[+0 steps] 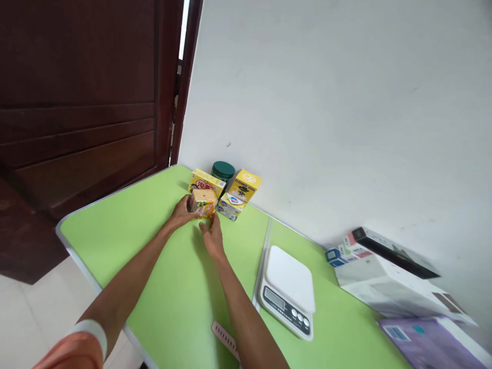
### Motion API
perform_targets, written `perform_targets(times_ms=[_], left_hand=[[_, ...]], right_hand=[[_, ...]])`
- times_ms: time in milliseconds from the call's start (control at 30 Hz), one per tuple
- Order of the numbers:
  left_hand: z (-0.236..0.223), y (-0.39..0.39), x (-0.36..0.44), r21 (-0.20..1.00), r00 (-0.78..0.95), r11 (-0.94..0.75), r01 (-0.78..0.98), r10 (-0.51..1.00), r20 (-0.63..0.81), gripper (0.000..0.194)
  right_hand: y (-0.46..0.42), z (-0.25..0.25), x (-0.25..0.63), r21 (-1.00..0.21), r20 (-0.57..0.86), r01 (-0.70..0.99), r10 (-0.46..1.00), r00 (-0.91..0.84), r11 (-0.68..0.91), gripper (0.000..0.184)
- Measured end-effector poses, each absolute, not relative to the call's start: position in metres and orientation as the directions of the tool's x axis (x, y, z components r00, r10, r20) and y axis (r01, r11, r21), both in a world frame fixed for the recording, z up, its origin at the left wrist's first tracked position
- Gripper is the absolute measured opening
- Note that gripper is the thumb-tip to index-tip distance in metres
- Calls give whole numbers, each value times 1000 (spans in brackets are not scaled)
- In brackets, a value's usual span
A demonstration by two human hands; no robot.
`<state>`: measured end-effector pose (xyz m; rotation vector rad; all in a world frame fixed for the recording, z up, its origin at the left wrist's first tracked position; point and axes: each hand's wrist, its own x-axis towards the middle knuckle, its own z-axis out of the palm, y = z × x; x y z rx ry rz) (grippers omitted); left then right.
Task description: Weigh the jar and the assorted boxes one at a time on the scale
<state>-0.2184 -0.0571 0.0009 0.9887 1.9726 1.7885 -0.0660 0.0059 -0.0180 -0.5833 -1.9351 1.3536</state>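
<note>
Pinching a small orange-topped rectangular box (204, 197), the left hand (180, 212) is nearer; the box stretches rightward from that grip toward the loosely spread right hand (214, 240).

Small boxy pack (204, 200), peach-orange top face, one small dark mark near the middle of it. Side facing the person is busier: green patches on the left, brighter orange-yellow to the right, some reddish print low down. Print too small to read. Surface looks a bit shiny. Looks closed from here, no opening visible. Sits roughly level, top face up, long side toward the person. Located at the far part of the green tabletop (161, 287), right in front of the yellow box (206, 180), covering part of it. Can't tell if its underside touches the table or is slightly raised.
</note>
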Motion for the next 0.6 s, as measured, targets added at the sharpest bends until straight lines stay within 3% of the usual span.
perform_targets(times_ms=[100,300,433,600], left_hand=[[7,-85,-203,958,-674,-2,286,710,202,57],[16,-141,-157,962,-608,12,271,777,162,62],[34,-143,-118,951,-535,-32,308,821,201,66],[63,-92,-58,933,-321,-168,317,907,273,68]], right_hand=[[-8,-11,-53,-955,226,7,744,-629,296,65],[-44,7,3,-940,211,45,681,-702,337,49],[-59,20,56,-893,277,118,735,-619,435,53],[-48,47,130,-801,382,288,818,-430,525,47]])
